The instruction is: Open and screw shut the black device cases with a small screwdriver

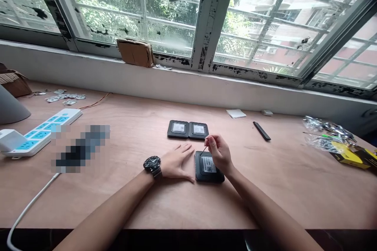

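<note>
A black, rounded-square case [199, 176] with a white printed label lies flat on the table. Flat on the wood, to the left of this case, rests my left hand [176, 162], its fingers spread and a black watch on the wrist. My right hand [218, 152] is closed over the case's upper right. Pinched in its fingertips is a thin rod-like tool [203, 151], whose tip points down at the case's upper left edge; its exact kind cannot be made out. Two similar labelled black cases, a left one [178, 135] and a right one [198, 137], lie side by side just beyond.
A white power strip [67, 114] and a blurred-out patch with a white cable [31, 206] are at left. To the right lie a black bar [261, 131], clear plastic bags [321, 143] and a yellow box [350, 159]. The windowsill [188, 78] bounds the table's back.
</note>
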### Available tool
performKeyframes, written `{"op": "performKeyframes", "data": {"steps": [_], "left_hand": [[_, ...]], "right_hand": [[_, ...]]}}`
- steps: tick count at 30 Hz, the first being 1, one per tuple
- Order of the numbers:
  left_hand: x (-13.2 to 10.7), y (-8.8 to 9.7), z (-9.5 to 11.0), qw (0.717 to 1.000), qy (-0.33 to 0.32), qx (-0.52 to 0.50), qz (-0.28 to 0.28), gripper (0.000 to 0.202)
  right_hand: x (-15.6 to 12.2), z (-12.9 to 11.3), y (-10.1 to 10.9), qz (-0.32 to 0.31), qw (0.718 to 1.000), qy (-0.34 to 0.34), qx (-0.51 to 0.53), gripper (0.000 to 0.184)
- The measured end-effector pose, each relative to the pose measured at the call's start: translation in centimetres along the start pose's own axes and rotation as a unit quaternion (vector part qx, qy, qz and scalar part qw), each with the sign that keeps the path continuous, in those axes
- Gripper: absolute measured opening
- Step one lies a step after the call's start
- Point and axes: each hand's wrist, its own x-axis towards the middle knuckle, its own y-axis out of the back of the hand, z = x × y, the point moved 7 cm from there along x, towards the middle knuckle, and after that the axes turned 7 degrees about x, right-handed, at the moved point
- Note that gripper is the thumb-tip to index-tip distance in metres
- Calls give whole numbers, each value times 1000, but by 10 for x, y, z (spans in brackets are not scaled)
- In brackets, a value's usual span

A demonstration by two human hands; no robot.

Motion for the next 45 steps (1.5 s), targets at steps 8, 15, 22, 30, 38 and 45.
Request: {"op": "performKeyframes", "data": {"steps": [8,15,22,30,38,45], "left_hand": [[-2,-5,-3,1000,1,-4,-15,118],[-1,-12,-8,1000,-2,-11,-17,120],[-1,-8,-8,1000,3,-8,-26,117],[9,-8,14,1000,-3,-24,3,125],[14,-10,32,998,15,-19,59,125],[14,-12,28,997,14,-24,74,127]], "right_hand": [[3,-3,0,-53,998,-17,-15,34],[-1,0,-10,-94,988,-80,95,37],[14,-18,47,-27,997,-3,-71,29],[-11,32,114,-142,887,-26,-439,30],[-36,14,69,-189,925,-80,-320,37],[-27,14,53,-213,897,-153,-355,46]]}}
